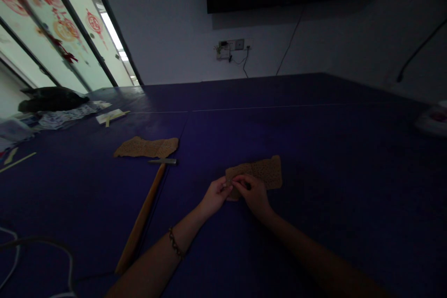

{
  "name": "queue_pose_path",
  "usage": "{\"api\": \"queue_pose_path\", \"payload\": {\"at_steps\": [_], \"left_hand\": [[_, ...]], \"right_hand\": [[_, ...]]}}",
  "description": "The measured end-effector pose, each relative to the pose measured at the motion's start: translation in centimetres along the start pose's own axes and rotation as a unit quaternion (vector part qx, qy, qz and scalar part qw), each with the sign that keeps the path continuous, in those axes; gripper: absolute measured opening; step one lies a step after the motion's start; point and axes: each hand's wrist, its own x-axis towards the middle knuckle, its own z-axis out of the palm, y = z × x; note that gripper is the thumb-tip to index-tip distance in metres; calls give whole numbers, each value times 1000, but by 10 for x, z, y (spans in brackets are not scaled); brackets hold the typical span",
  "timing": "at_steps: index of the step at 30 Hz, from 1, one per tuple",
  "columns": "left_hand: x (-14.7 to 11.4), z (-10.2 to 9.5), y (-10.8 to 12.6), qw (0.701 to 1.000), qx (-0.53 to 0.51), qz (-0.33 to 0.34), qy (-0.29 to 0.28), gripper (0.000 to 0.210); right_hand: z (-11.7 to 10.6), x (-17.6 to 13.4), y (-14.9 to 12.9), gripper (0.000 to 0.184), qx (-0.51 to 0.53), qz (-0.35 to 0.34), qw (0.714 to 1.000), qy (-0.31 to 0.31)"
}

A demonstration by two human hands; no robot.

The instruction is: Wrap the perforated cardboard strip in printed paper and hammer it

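On a dim purple table (314,125), right of a hammer (140,219), the left hand (213,197) pinches the left end of a brown sheet (271,173) while the right hand (257,196) bunches its fingertips there, their hold unclear, seemingly mid fine fingerwork that next calls for steadiness.

No legible text, numbers or signs.

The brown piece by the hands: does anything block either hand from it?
Nothing visible does. The left hand holds the brown piece by its left end; the right hand reaches that same end. The hammer lies off to the left, not between them.
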Motion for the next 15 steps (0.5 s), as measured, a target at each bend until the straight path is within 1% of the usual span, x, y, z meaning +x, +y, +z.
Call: {"api": "queue_pose_path", "payload": {"at_steps": [5, 10, 12, 15], "left_hand": [[1, -1, 1, 1000, 2, -5, 0, 35], [1, -2, 0, 1000, -6, -24, 10, 40], [1, -1, 1, 1000, -9, -23, 9, 39], [0, 0, 2, 1000, -12, -17, 5, 37]], "right_hand": [[-2, -1, -4, 11, 23, 32, 999, -9], [-2, -1, -6, 11, 45, 35, 998, -4], [-1, 0, -5, 12, 47, 29, 998, -13], [0, 1, -2, 14, 43, 0, 999, -31]]}}
